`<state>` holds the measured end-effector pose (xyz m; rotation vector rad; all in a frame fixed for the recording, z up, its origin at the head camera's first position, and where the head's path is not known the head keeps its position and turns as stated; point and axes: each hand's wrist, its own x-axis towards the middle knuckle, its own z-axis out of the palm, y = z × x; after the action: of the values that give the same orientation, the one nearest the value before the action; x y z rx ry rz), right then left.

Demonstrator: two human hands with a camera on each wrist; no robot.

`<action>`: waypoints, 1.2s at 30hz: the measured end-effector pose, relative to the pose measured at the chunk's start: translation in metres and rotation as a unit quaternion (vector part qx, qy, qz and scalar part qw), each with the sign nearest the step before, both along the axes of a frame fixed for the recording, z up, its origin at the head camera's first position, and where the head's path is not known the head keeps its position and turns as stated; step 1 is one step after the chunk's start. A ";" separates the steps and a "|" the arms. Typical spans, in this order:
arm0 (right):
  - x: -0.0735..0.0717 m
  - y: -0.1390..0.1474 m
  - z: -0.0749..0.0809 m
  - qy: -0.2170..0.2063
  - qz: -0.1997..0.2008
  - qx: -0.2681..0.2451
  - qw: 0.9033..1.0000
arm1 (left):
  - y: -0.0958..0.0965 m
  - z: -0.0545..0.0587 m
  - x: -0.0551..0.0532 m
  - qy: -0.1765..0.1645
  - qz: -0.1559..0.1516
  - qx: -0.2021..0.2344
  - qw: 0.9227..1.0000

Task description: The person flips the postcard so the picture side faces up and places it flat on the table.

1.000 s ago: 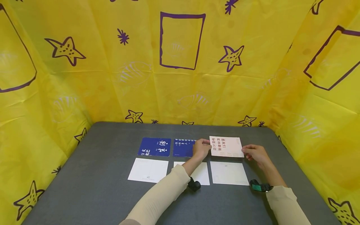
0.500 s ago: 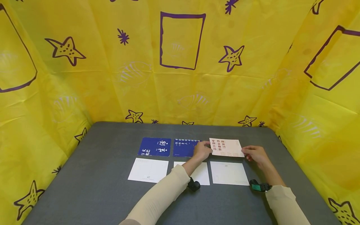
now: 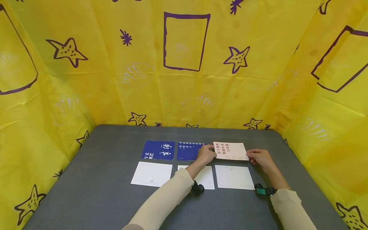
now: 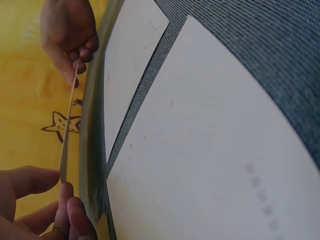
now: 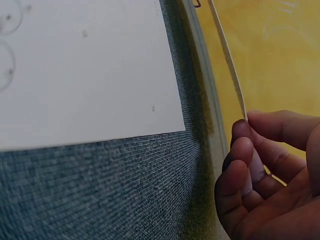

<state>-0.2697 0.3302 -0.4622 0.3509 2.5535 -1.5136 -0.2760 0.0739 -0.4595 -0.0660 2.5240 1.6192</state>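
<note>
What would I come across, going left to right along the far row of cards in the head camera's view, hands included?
Plain blue-backed card with large white writing → blue card with smaller white writing → left hand → pale pink card with reddish writing → right hand.

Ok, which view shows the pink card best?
The head view: there the pink card shows its printed face, between left hand and right hand. The left wrist view catches it nearly edge-on; the right wrist view shows only part, also edge-on.
</note>
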 end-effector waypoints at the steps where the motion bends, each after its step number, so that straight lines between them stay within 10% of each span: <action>1: 0.000 0.000 0.000 -0.001 0.003 0.002 1.000 | 0.000 0.000 0.000 -0.002 -0.001 -0.004 1.000; 36: 0.000 -0.006 -0.007 -0.002 0.021 0.055 0.998 | 0.000 -0.007 -0.001 0.035 -0.029 -0.117 0.992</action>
<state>-0.2696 0.3247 -0.4689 0.3127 2.6306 -1.3600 -0.2770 0.0742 -0.4669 0.0406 2.7297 1.3206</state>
